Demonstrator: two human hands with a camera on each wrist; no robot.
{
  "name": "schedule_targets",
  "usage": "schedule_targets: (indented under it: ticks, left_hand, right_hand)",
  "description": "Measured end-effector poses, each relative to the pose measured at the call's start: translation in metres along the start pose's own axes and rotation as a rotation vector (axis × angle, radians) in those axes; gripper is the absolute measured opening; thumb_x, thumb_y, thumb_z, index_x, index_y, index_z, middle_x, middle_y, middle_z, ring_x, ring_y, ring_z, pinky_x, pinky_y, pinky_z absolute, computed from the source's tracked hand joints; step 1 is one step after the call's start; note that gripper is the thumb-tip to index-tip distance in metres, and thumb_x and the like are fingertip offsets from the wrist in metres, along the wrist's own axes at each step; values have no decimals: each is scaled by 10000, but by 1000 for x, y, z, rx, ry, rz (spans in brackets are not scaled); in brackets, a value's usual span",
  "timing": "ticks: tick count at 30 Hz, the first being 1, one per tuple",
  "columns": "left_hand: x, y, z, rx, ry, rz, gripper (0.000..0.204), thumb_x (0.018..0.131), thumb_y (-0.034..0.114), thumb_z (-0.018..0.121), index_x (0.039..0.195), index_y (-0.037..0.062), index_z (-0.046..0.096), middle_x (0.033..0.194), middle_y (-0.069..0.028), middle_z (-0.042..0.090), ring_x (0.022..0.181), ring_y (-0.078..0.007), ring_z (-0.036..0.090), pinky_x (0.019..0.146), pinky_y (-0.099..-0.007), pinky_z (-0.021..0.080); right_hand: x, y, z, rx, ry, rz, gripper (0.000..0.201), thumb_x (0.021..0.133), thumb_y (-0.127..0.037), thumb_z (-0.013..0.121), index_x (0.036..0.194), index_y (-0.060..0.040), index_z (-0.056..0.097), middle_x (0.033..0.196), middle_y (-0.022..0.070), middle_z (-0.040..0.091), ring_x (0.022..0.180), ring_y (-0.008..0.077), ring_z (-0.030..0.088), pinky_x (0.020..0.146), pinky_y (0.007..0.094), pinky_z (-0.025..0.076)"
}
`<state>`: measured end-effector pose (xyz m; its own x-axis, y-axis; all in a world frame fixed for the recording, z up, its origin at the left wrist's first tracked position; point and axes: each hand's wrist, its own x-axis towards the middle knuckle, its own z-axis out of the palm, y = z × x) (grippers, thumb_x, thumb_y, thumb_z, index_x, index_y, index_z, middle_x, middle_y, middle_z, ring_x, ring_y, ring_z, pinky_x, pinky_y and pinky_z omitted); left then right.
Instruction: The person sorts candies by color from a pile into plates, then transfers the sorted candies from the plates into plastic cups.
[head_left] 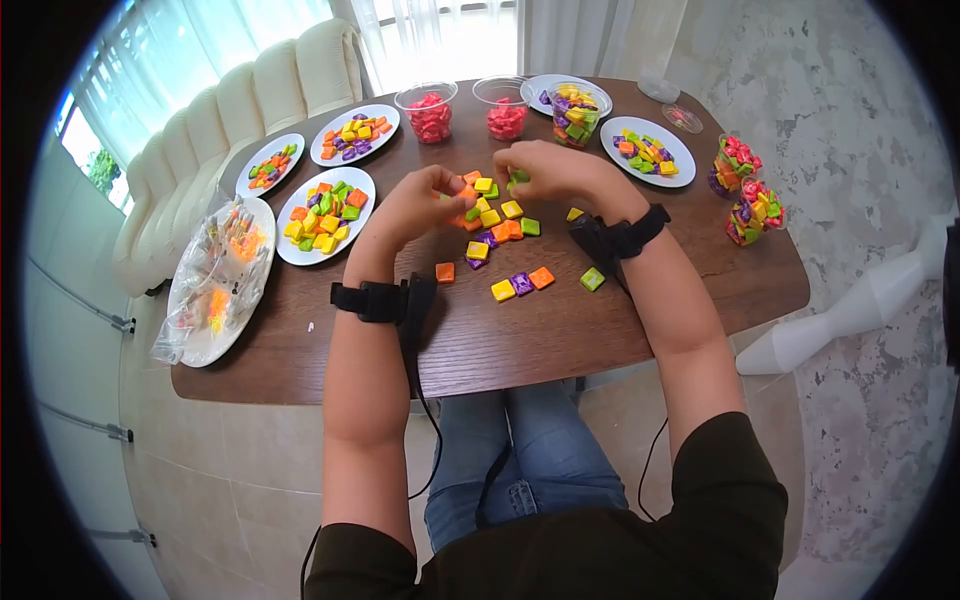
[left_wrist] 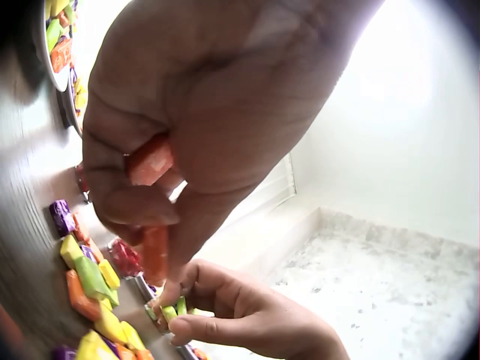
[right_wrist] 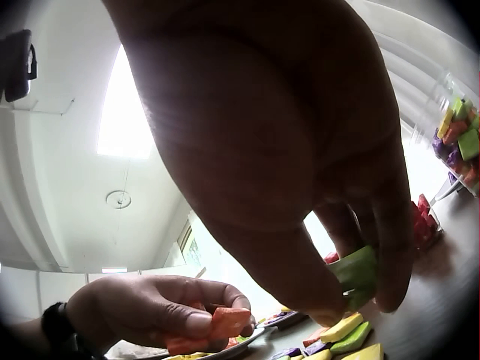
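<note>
My left hand (head_left: pixel 418 208) is raised over the candy pile, pinching an orange wrapped candy (left_wrist: pixel 155 253) between thumb and fingertips. A second orange candy (left_wrist: pixel 152 160) is tucked against its curled fingers. Across from it, my right hand (head_left: pixel 562 176) grips green wrapped candy (right_wrist: pixel 355 276) between thumb and fingers. Under and between the hands lies a loose pile of yellow, green, orange and purple candies (head_left: pixel 489 217). Closer to me, a yellow, a purple and an orange candy form a short row (head_left: pixel 521 284). A single orange candy (head_left: pixel 445 273) and a green one (head_left: pixel 592 279) lie apart on either side.
Plates of mixed candies (head_left: pixel 288 248) stand at the left and back, with another plate (head_left: pixel 680 172) at back right. Clear cups of red candies (head_left: pixel 430 120) and a mixed cup (head_left: pixel 575 118) line the back. Filled cups (head_left: pixel 752 215) stand right. A white platter (head_left: pixel 208 345) holds plastic bags.
</note>
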<state>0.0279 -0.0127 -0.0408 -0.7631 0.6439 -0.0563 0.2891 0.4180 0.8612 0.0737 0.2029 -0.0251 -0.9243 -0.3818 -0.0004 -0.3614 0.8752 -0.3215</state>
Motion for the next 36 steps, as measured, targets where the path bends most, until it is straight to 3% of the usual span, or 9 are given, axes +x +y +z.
schedule_targets:
  ticks: [3,9,10,18,21,25,28,34,36]
  left_hand:
    - [7,2,9,-633,3,25,236,847,226,642,961,36,559,920,-56,613,721,-96,580,571,-208,469]
    - [24,-11,19,-1694,-554,-170,252,921,166,506,1082,-25,470,929,-112,550,798,-106,564,626,-191,534]
    - [24,-12,25,-1740,-473,-166,283,928,144,464,1113,-68,427,976,-151,511,816,-168,571,667,-198,536]
    - [17,-1,28,-1746,-410,-241,266,915,176,482,1033,-62,469,959,-160,536,820,-227,596,672,-237,564]
    - [23,-11,24,-1679,-223,-227,219,891,110,515,1027,-59,488,949,-158,537,827,-226,595,666,-242,565]
    - [22,-10,20,-1608,-73,-219,201,864,39,541,1035,-58,495,965,-150,528,828,-221,594,678,-241,560]
    - [20,-5,20,-1599,8,-242,204,865,42,538,1040,-54,496,1011,-151,511,846,-217,590,707,-248,554]
    - [19,-6,21,-1594,31,-231,221,879,74,521,1062,-45,486,1067,-161,480,939,-245,566,798,-295,534]
    - [18,-4,23,-1559,62,-239,201,884,106,512,1026,-34,490,1021,-152,487,950,-257,554,819,-315,529]
  right_hand:
    - [-6,-7,-14,80,211,-117,198,773,-129,627,918,-35,530,889,122,570,860,272,557,741,353,445]
    - [-13,-38,-26,91,424,-293,225,794,-146,626,963,-37,525,907,101,562,851,244,560,731,338,452]
    - [-13,-43,-25,106,411,-280,227,798,-152,623,966,-37,524,903,101,560,847,239,560,728,334,454]
    - [-9,-43,-22,172,512,-234,217,806,-191,621,920,-26,539,844,115,545,779,217,564,665,293,456]
    - [-10,-32,-22,133,306,-42,234,796,-220,640,880,-25,542,784,109,553,751,219,561,649,295,449]
    - [-5,-17,4,-42,-220,100,311,672,-191,743,855,-34,547,830,132,611,804,273,593,657,355,460]
    - [-1,-17,15,-4,-348,203,327,634,-154,755,865,-38,554,861,135,621,845,289,599,671,369,464]
    - [0,-9,9,-77,-269,103,269,674,-137,703,866,-32,546,834,129,610,821,274,592,655,363,456]
    - [-4,-9,0,-28,-101,41,259,688,-144,684,867,-27,536,816,126,591,791,265,580,645,357,454]
